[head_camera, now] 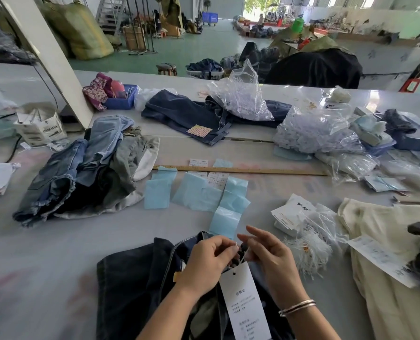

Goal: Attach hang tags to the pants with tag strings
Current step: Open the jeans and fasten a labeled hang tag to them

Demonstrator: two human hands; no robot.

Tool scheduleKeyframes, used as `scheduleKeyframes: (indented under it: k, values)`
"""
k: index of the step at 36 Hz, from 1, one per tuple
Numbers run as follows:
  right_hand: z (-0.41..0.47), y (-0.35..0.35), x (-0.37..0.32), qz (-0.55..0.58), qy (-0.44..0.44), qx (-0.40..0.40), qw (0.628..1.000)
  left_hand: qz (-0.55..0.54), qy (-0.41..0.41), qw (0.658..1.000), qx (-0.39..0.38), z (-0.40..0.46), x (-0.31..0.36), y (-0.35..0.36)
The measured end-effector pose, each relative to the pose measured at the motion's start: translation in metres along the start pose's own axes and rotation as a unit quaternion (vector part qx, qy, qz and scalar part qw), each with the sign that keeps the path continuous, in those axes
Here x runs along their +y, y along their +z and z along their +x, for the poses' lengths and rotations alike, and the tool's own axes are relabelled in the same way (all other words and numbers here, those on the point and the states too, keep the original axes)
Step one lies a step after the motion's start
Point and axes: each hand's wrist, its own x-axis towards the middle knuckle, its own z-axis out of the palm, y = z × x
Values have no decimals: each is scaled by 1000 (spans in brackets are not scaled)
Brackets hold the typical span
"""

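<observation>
- The dark blue denim pants (135,285) lie on the grey table (44,253) right in front of me, with the waist end under both my hands.
- The long white paper hang tag (243,303) lies on the pants. Its long side runs from my hands back toward me, and the small hole is at the far end, just below my fingers.
- The thin white tag string (238,253) comes up out of that hole, between my two hands.
- My left hand (206,261) is curled, and its thumb and finger pinch the top end of the string.
- My right hand (270,256) is just beside it. Its finger and thumb seem to pinch the string too, and the other fingers stick out loose.
- Both hands are about as close to the hole. I think the next job is to close the string into a loop on the pants.
- A fluffy pile of spare white strings (307,253) lies near my right hand.
</observation>
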Motion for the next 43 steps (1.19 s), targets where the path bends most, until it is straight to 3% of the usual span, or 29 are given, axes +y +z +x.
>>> scheduleKeyframes:
  k: [9, 43]
  values:
    - [-7, 3, -1, -21, 15, -45, 999, 41, 11, 999, -1, 0, 2, 1]
    - [-13, 9, -1, -118, 11, -55, 991, 59, 9, 998, -16, -4, 2, 3]
